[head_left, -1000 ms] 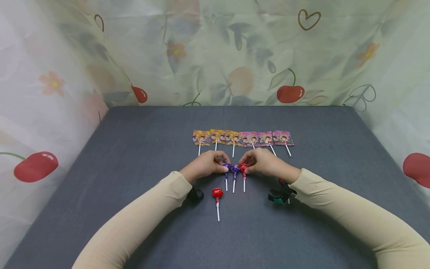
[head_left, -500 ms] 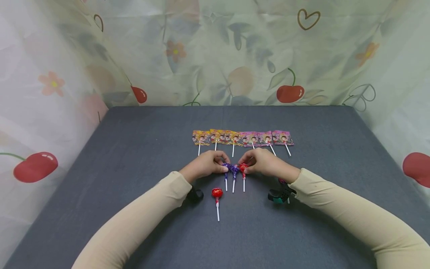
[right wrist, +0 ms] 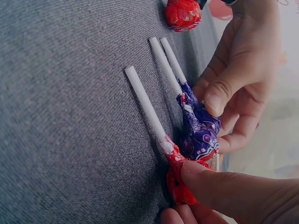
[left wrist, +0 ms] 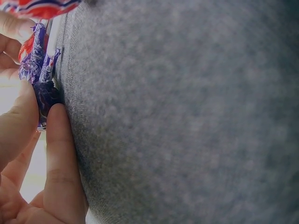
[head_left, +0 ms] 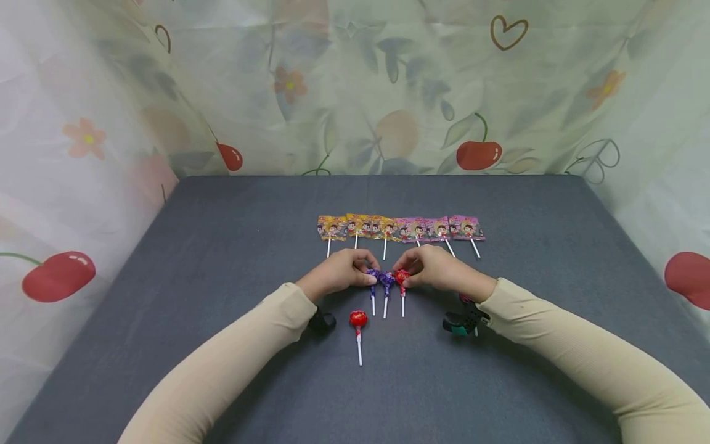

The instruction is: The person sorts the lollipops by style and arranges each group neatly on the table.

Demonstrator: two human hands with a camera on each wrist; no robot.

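Observation:
Two purple-wrapped lollipops and one red-wrapped lollipop lie side by side on the dark table, white sticks toward the person. My left hand [head_left: 345, 269] pinches the left purple lollipop [left wrist: 46, 95] by its head between thumb and finger. At the other end of this trio, my right hand [head_left: 435, 266] pinches the red lollipop [right wrist: 175, 184] by its wrapped head. Between the hands sits the middle purple lollipop [right wrist: 201, 140], close against its neighbours. Another red lollipop [head_left: 359, 319] lies nearer the person, below the left hand.
Behind the hands runs a row of flat-packed lollipops, yellow packets [head_left: 332, 227] on the left and pink packets [head_left: 467, 227] on the right. Partly hidden under the right wrist camera [head_left: 465, 319] is another lollipop. A patterned curtain [head_left: 344, 86] surrounds the table [head_left: 249, 209].

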